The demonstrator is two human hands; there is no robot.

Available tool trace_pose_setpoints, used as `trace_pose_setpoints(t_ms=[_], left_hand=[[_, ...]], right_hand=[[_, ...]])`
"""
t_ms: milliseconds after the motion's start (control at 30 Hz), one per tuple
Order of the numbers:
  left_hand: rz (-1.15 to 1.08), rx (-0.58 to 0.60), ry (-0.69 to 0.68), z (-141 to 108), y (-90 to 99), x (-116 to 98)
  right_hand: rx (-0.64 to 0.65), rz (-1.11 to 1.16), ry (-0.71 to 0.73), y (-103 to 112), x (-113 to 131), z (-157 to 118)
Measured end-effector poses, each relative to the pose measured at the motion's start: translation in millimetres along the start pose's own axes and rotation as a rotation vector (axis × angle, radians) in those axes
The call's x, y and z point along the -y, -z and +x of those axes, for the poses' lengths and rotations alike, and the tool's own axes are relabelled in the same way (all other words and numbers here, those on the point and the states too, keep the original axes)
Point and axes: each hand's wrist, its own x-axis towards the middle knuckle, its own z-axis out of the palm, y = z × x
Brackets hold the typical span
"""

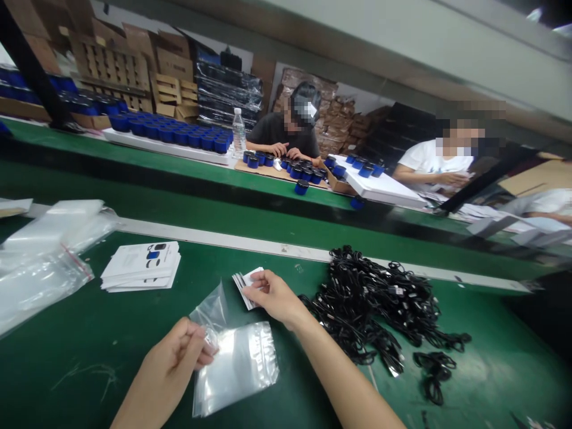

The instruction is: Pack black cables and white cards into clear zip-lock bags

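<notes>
My left hand [185,348] pinches a clear plastic bag [213,310], raised over a stack of clear plastic bags [241,369] on the green table. Farther forward, my right hand [270,295] is closed on a small bundle of white printed cards [245,289]; I cannot tell how many it grips. A larger stack of white printed leaflets [140,266] lies to the left, apart from both hands. To the right of my right forearm is a tangled heap of black cables [375,304].
Loose cables [434,372] lie right of the heap, and more plastic bags [53,250] at far left. Beyond a white strip [286,248], a raised green ledge carries blue round containers [170,130], a bottle [238,132] and a white board [384,185]. Co-workers [290,128] sit behind it.
</notes>
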Motion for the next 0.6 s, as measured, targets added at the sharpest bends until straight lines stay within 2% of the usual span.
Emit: trace_pose_setpoints(t_ms=[133, 300, 367, 467, 533, 600], left_hand=[[-0.009, -0.001, 0.002, 2, 3.7, 1], [-0.041, -0.039, 0.010, 9, 9.4, -2], [-0.088, -0.064, -0.002, 11, 10.7, -3], [-0.116, -0.102, -0.051, 13, 9.7, -5], [-0.085, -0.153, -0.087, 12, 7.8, -6], [-0.042, -0.240, -0.117, 11, 6.5, -8]], right_hand=[[0.012, -0.009, 0.022, 6, 3, -5], [-0.180, -0.134, 0.175, 4, 17, -48], [-0.102, -0.193, 0.262, -3, 24, -72], [0.114, -0.341, 0.363, -18, 31, -96], [0.145, -0.376, 0.377, -28, 32, -102], [0.101, -0.312, 0.380, -38, 28, -103]])
